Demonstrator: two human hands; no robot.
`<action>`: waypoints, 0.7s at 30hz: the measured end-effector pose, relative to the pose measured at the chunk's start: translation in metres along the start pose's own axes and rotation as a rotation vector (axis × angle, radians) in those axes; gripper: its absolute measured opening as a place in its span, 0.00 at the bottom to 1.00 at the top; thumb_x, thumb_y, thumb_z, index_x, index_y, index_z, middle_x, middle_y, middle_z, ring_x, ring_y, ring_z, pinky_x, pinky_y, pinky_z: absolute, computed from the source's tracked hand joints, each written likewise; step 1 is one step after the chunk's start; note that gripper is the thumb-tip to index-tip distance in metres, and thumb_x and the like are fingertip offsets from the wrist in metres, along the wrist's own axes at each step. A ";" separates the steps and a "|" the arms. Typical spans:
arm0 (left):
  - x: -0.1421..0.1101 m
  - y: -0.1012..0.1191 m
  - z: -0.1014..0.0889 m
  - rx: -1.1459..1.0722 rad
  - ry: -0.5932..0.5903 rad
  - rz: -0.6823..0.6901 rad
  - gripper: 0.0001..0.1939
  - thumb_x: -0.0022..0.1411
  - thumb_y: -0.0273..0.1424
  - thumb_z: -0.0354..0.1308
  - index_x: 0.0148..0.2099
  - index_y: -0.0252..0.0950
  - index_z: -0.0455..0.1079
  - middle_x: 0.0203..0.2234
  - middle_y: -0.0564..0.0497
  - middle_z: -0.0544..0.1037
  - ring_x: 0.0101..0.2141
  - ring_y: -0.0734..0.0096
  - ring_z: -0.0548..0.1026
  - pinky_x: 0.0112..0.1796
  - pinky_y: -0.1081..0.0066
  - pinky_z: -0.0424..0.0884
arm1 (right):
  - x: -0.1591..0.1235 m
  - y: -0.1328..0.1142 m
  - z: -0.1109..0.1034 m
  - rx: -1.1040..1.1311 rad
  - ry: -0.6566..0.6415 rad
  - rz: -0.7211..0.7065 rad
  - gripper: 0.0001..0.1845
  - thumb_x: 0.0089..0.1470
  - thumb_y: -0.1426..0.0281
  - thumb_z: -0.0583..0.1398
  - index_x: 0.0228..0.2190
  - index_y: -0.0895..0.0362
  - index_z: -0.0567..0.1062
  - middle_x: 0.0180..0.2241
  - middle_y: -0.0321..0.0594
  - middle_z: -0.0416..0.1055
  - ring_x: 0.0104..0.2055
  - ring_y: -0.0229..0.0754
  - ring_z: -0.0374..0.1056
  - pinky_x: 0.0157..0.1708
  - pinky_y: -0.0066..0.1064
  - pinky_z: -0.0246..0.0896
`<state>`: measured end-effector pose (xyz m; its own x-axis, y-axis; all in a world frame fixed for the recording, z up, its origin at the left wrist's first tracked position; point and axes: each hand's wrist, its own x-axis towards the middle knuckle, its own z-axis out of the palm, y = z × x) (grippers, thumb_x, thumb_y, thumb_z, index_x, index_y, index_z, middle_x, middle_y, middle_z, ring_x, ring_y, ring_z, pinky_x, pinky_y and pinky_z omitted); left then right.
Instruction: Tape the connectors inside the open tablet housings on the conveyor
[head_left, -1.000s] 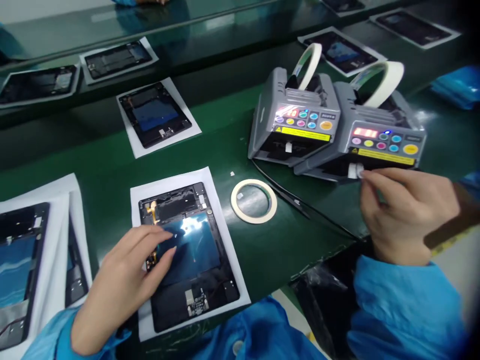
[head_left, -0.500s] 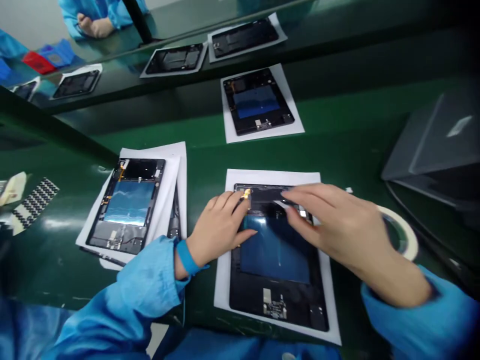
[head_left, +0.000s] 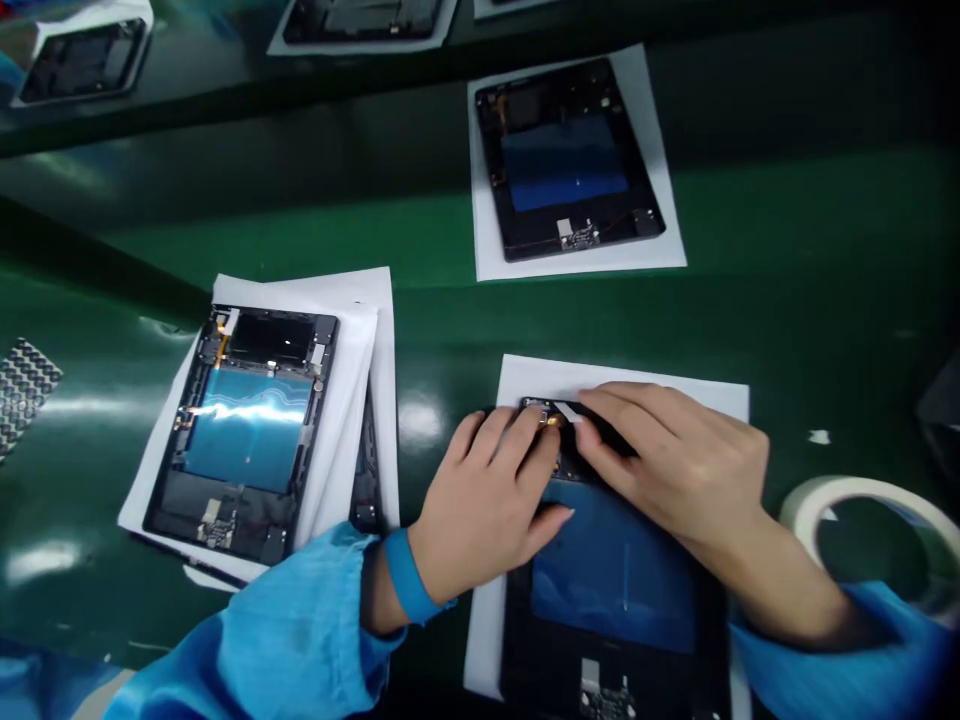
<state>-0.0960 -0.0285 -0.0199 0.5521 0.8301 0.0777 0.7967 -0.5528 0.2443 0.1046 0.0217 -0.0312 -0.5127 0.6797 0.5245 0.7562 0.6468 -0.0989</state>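
The right hand (head_left: 682, 465) has brought its pinched white strip (head_left: 568, 412) across from the tablet's (head_left: 615, 575) top middle to its upper left corner, beside the left hand (head_left: 484, 510). The left still leans there, fingers bent; whether they grip anything, or the strip touches down, I can't tell.

The scene is viewed by a single head-worn camera, placed above the near tablet (head_left: 615, 575) and on the wearer's side of it. The lens is aimed forward and steeply down, and the near tablet is seen close up, cut off by the lower frame edge. Beyond it, the bench (head_left: 442, 330) is taken in at a shallower slant, up to the shelf (head_left: 210, 60), which is shown farther away.
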 end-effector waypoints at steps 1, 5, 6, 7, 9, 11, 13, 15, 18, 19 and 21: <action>0.000 0.000 0.000 -0.003 0.001 0.002 0.32 0.70 0.47 0.54 0.65 0.28 0.63 0.62 0.36 0.68 0.60 0.47 0.64 0.61 0.52 0.60 | 0.000 0.000 0.000 0.001 -0.002 -0.006 0.11 0.57 0.73 0.66 0.43 0.60 0.76 0.38 0.41 0.79 0.35 0.40 0.73 0.34 0.30 0.63; 0.001 0.001 -0.001 -0.013 0.003 0.010 0.31 0.69 0.47 0.55 0.64 0.28 0.64 0.62 0.37 0.68 0.60 0.47 0.65 0.61 0.52 0.60 | 0.000 -0.002 0.000 -0.019 -0.018 -0.017 0.12 0.56 0.73 0.67 0.43 0.61 0.76 0.38 0.41 0.79 0.34 0.40 0.73 0.33 0.31 0.62; 0.001 0.001 -0.001 -0.016 0.004 0.010 0.31 0.69 0.46 0.54 0.64 0.28 0.64 0.62 0.37 0.67 0.60 0.47 0.65 0.61 0.52 0.60 | 0.000 -0.002 0.000 -0.025 -0.022 -0.017 0.12 0.56 0.73 0.67 0.43 0.61 0.76 0.38 0.41 0.79 0.34 0.41 0.73 0.32 0.31 0.62; 0.001 0.001 -0.002 -0.020 0.005 0.008 0.31 0.70 0.46 0.54 0.64 0.28 0.64 0.62 0.37 0.67 0.60 0.47 0.64 0.61 0.52 0.59 | 0.000 -0.002 0.000 -0.030 -0.024 -0.015 0.12 0.56 0.73 0.67 0.43 0.61 0.76 0.38 0.41 0.79 0.34 0.41 0.73 0.32 0.31 0.62; 0.001 0.001 -0.001 -0.023 0.006 0.008 0.31 0.70 0.46 0.54 0.64 0.28 0.64 0.62 0.37 0.68 0.60 0.47 0.64 0.61 0.52 0.59 | 0.000 -0.003 0.000 -0.037 -0.027 -0.014 0.11 0.57 0.72 0.66 0.43 0.60 0.76 0.37 0.40 0.79 0.34 0.40 0.72 0.32 0.31 0.61; 0.000 0.001 -0.001 -0.023 0.007 0.009 0.31 0.70 0.46 0.54 0.64 0.28 0.64 0.62 0.37 0.68 0.60 0.47 0.65 0.61 0.52 0.60 | 0.000 -0.004 0.001 -0.049 -0.030 -0.012 0.09 0.58 0.72 0.65 0.42 0.60 0.77 0.37 0.39 0.79 0.34 0.40 0.72 0.32 0.31 0.61; 0.000 0.001 -0.001 -0.023 0.009 0.007 0.31 0.69 0.46 0.54 0.64 0.28 0.64 0.61 0.37 0.68 0.60 0.47 0.65 0.61 0.52 0.60 | 0.000 -0.005 0.002 -0.058 -0.039 -0.013 0.08 0.59 0.71 0.65 0.41 0.59 0.77 0.37 0.38 0.79 0.34 0.39 0.71 0.32 0.31 0.60; 0.000 0.001 0.000 -0.026 0.008 0.001 0.31 0.70 0.46 0.54 0.64 0.28 0.64 0.61 0.36 0.68 0.60 0.46 0.65 0.60 0.51 0.61 | 0.001 -0.006 0.002 -0.054 -0.049 -0.016 0.07 0.59 0.71 0.64 0.41 0.59 0.77 0.38 0.38 0.79 0.35 0.39 0.71 0.33 0.31 0.60; 0.000 0.000 0.000 -0.031 0.005 0.001 0.30 0.70 0.46 0.53 0.64 0.29 0.64 0.62 0.36 0.68 0.60 0.46 0.65 0.60 0.50 0.62 | 0.002 -0.007 0.003 -0.042 -0.052 -0.023 0.06 0.59 0.71 0.64 0.40 0.59 0.78 0.37 0.37 0.79 0.36 0.38 0.71 0.34 0.31 0.60; 0.000 0.000 0.001 -0.031 0.008 0.003 0.30 0.69 0.46 0.54 0.63 0.29 0.65 0.61 0.36 0.68 0.60 0.46 0.65 0.60 0.50 0.62 | 0.002 -0.008 0.003 -0.040 -0.050 -0.026 0.06 0.60 0.71 0.64 0.39 0.59 0.78 0.37 0.37 0.79 0.36 0.38 0.71 0.34 0.31 0.60; 0.000 -0.001 0.001 -0.031 0.017 0.007 0.30 0.69 0.45 0.55 0.63 0.29 0.65 0.61 0.36 0.69 0.59 0.46 0.66 0.60 0.51 0.62 | 0.002 -0.008 0.003 -0.029 -0.047 -0.030 0.04 0.60 0.72 0.63 0.39 0.59 0.78 0.37 0.37 0.79 0.36 0.38 0.71 0.35 0.31 0.60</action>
<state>-0.0965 -0.0280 -0.0207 0.5532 0.8275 0.0964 0.7845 -0.5564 0.2739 0.0960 0.0192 -0.0320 -0.5533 0.6759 0.4869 0.7514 0.6573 -0.0586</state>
